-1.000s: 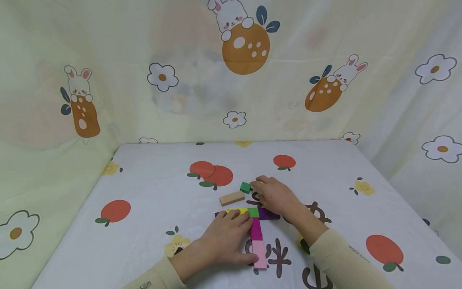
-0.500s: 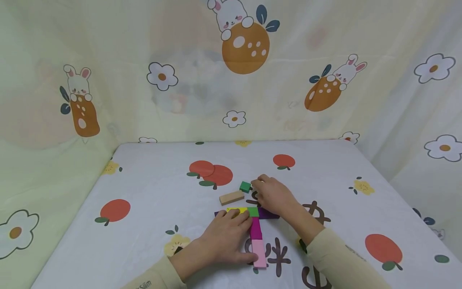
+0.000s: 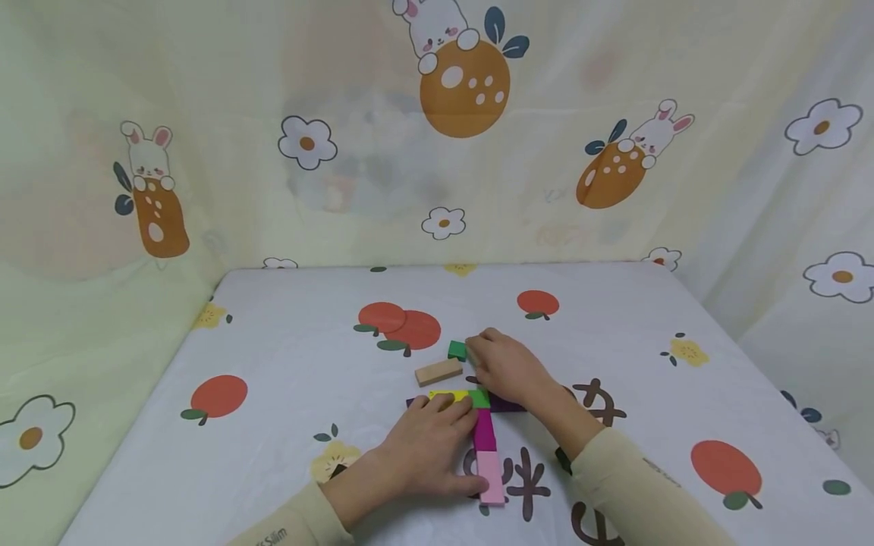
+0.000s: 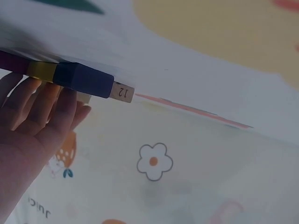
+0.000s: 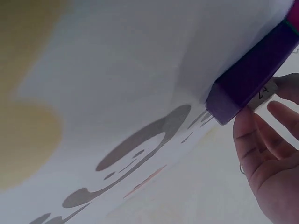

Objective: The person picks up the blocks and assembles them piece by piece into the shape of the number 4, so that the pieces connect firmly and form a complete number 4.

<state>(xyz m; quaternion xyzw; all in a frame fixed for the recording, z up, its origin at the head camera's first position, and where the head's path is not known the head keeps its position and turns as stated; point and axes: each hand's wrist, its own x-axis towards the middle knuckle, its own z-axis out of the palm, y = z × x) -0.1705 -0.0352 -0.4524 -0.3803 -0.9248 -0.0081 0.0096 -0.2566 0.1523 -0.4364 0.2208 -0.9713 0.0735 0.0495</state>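
A T shape of flat coloured blocks lies on the cloth in the head view. Its top row has a yellow block (image 3: 444, 394), a light green block (image 3: 479, 399) and dark purple ends; its stem is a magenta block (image 3: 484, 431) and a pink block (image 3: 489, 470). My left hand (image 3: 426, 447) rests across it, fingertips at the yellow block and thumb against the pink one. Behind the row, my right hand (image 3: 508, 368) pinches a small green block (image 3: 457, 349), its far part showing. A numbered pale face (image 5: 262, 94) shows between those fingers, past the purple block (image 5: 254, 70).
A plain wooden block (image 3: 439, 371) lies between the row and the green block. Printed cloth (image 3: 273, 341) covers the table, and patterned curtains (image 3: 369, 182) stand behind it and at both sides.
My right hand has shifted slightly left, and the green block has moved left with it. The left hand and the T of blocks stay put.
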